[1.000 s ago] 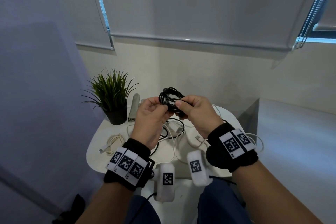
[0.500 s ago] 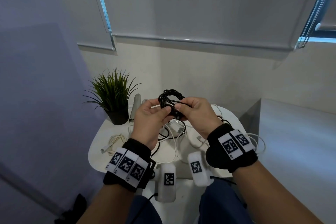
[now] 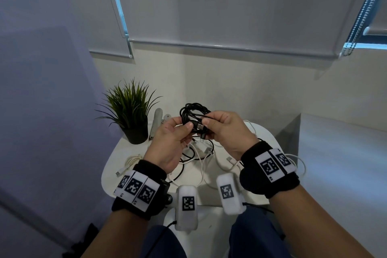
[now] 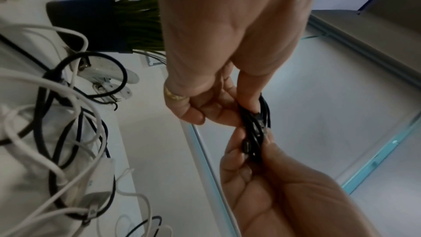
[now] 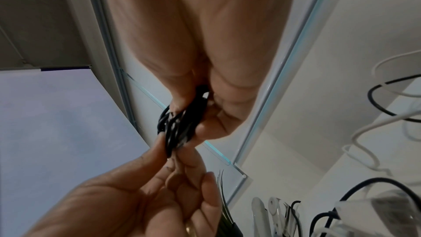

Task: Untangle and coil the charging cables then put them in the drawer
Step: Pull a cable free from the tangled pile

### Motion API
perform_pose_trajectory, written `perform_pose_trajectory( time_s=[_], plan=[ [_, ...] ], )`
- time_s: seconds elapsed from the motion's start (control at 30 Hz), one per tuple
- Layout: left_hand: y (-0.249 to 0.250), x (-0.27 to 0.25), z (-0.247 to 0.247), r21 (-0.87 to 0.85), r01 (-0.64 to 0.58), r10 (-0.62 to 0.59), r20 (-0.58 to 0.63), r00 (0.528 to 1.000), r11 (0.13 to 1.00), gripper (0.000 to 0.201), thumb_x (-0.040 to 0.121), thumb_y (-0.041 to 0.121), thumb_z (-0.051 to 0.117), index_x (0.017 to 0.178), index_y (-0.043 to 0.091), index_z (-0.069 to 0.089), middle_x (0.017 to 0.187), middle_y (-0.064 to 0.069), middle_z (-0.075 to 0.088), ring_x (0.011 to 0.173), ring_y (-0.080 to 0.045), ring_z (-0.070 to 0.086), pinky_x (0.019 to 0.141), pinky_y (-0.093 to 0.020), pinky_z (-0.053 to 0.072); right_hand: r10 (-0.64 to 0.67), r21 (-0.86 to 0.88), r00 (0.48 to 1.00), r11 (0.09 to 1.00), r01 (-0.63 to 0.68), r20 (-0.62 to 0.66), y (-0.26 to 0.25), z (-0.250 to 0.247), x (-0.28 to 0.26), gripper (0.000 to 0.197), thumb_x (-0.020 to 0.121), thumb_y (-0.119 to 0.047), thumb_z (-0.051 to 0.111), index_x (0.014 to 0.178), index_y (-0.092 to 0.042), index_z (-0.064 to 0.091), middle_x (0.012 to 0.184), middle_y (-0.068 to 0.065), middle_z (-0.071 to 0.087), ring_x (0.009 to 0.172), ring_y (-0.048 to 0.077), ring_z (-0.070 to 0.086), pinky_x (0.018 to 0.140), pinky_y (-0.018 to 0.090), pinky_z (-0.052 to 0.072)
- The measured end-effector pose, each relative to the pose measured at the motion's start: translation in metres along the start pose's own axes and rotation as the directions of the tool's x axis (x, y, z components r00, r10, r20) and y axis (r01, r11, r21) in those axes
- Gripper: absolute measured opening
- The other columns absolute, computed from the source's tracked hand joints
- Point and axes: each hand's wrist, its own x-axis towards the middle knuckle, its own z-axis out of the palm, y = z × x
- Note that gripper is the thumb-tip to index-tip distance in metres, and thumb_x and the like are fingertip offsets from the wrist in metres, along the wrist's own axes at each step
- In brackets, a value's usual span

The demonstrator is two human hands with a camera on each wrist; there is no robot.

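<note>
Above the small round white table (image 3: 270, 138), from the head view, you hold the coiled black charging cable (image 3: 191, 112) in the air between both hands: your left hand (image 3: 169, 142) pinches the bundle at its lower side, and your right hand (image 3: 225, 132) grasps it near the metal USB plug (image 3: 200, 126). I judge that you are finishing the coil, so the next move calls for tucking this loose end around the loops, so that they do not spring open. Under your hands, tangled white and black cables (image 3: 199, 155) lie on the table, not yet sorted, and a small coiled white cable (image 3: 132, 160) rests at the left edge. A green artificial plant in a black pot (image 3: 130, 111) stands near the left rear; no drawer is visible. From the left wrist view, your left hand (image 4: 227, 46) grips the black loops with thumb and fingers, and the tangle (image 4: 68, 132) is at the left. From the right wrist view, your right hand (image 5: 205, 60) clamps the same bundle (image 5: 180, 127), which the left hand's fingertips (image 5: 159, 147) touch from below.
</note>
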Motion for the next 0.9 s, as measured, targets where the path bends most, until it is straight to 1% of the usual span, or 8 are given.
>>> perform_pose_trajectory(
  time_s=[0.1,0.27,0.47,0.57,0.67,0.77,0.83,0.9],
  plan=[
    [0.0,-0.001,0.0,-0.055,-0.011,0.012,0.016,1.0,0.998,0.033,0.085,0.005,0.055,0.117,0.001,0.05,0.099,-0.014,0.065,0.089,-0.02,0.06,0.086,-0.03,0.047,-0.018,-0.002,1.0,1.0,0.018,0.001,-0.001,0.001,0.0,0.021,0.092,0.001,0.052,0.08,-0.008,0.066,0.07,0.006,0.064,0.062,0.017,0.059,0.058,0.025,0.051],
    [0.001,-0.001,-0.001,-0.105,-0.028,0.034,0.05,0.998,0.994,0.032,0.078,0.009,0.059,0.11,0.002,0.054,0.095,-0.013,0.067,0.089,-0.02,0.063,0.091,-0.034,0.048,-0.074,-0.065,0.997,0.995,0.073,-0.018,-0.001,0.001,0.001,0.02,0.09,0.002,0.057,0.081,-0.011,0.07,0.069,0.005,0.066,0.059,0.01,0.061,0.055,0.019,0.049],
    [0.001,-0.002,0.002,-0.096,-0.067,0.069,0.011,0.998,0.993,0.038,0.076,0.014,0.062,0.111,-0.002,0.057,0.095,-0.012,0.067,0.086,-0.017,0.063,0.085,-0.027,0.051,-0.134,-0.21,0.991,0.969,0.129,-0.011,-0.005,0.0,0.003,0.024,0.088,-0.001,0.06,0.084,-0.019,0.074,0.07,0.001,0.067,0.063,0.012,0.06,0.061,0.023,0.051],
    [0.004,-0.002,0.004,-0.017,-0.037,0.036,-0.018,0.999,0.999,0.027,0.081,0.016,0.062,0.103,0.001,0.061,0.091,-0.01,0.067,0.082,-0.016,0.061,0.079,-0.025,0.05,-0.15,-0.375,0.988,0.914,0.154,0.038,-0.003,-0.003,0.001,0.024,0.09,-0.006,0.059,0.092,-0.024,0.075,0.066,-0.007,0.065,0.06,0.007,0.055,0.063,0.023,0.047],
    [0.008,-0.002,0.005,0.056,-0.003,0.005,-0.032,0.999,0.998,0.013,0.091,0.017,0.056,0.089,0.008,0.065,0.082,-0.004,0.07,0.077,-0.013,0.063,0.077,-0.024,0.047,-0.141,-0.478,0.981,0.858,0.188,0.133,-0.006,-0.002,-0.003,0.021,0.092,-0.013,0.059,0.104,-0.02,0.074,0.076,0.003,0.063,0.065,0.008,0.054,0.069,0.026,0.046],
    [0.011,-0.003,0.006,0.069,0.026,-0.021,-0.063,0.998,0.997,0.025,0.095,0.02,0.052,0.077,0.017,0.068,0.073,0.002,0.07,0.07,-0.008,0.063,0.074,-0.024,0.044,-0.116,-0.435,0.979,0.882,0.18,0.169,-0.008,0.002,-0.006,0.019,0.091,-0.022,0.059,0.103,-0.025,0.074,0.091,0.018,0.061,0.08,0.021,0.061,0.082,0.041,0.051],
    [0.013,-0.003,0.007,0.065,0.037,-0.032,-0.07,0.997,0.997,0.03,0.094,0.02,0.053,0.072,0.019,0.072,0.072,0.002,0.068,0.073,-0.009,0.062,0.083,-0.03,0.042,-0.077,-0.361,0.988,0.925,0.12,0.131,-0.008,0.006,-0.006,0.023,0.086,-0.037,0.055,0.098,-0.034,0.074,0.101,0.019,0.063,0.089,0.03,0.064,0.085,0.053,0.053],
    [0.013,-0.003,0.007,0.092,0.058,-0.052,-0.058,0.997,0.994,0.038,0.095,0.022,0.052,0.065,0.022,0.074,0.07,0.005,0.067,0.075,-0.009,0.06,0.091,-0.033,0.038,-0.072,-0.32,0.994,0.943,0.094,0.08,-0.005,0.007,-0.004,0.023,0.084,-0.037,0.054,0.093,-0.035,0.075,0.102,0.016,0.068,0.092,0.03,0.066,0.087,0.052,0.053]
  ],
)
